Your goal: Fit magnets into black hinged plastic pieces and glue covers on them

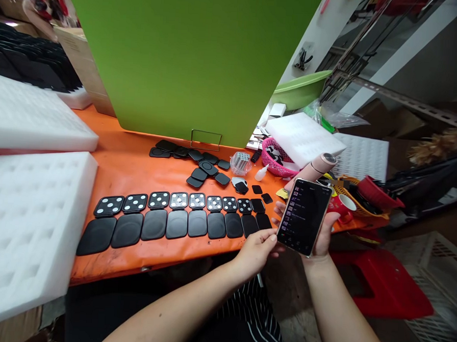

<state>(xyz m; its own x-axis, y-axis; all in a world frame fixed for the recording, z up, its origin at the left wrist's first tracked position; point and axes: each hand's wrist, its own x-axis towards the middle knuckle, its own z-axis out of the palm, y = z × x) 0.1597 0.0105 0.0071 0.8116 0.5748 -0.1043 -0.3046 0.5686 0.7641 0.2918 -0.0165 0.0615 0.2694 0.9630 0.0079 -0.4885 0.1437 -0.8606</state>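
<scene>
A smartphone (pixel 303 218) with a lit dark screen showing a list is tilted up in front of me, just past the table's front edge. My right hand (pixel 323 237) wraps around it from behind, thumb along its right side and fingertips showing at the left. My left hand (pixel 257 250) pinches its lower left corner between thumb and fingers. On the orange table (pixel 136 174), to the left of the phone, lies a row of black folding pads (pixel 177 224); most of their upper flaps carry silver discs (pixel 179 200).
Loose black pads (pixel 207 167) lie behind the row, near a tub of silver discs (pixel 240 163) and a small white bottle (pixel 261 173). A green panel (pixel 196 62) stands behind. White foam trays (pixel 30 222) flank the left; a pink bottle (pixel 315 170) and red mug (pixel 342 207) stand right.
</scene>
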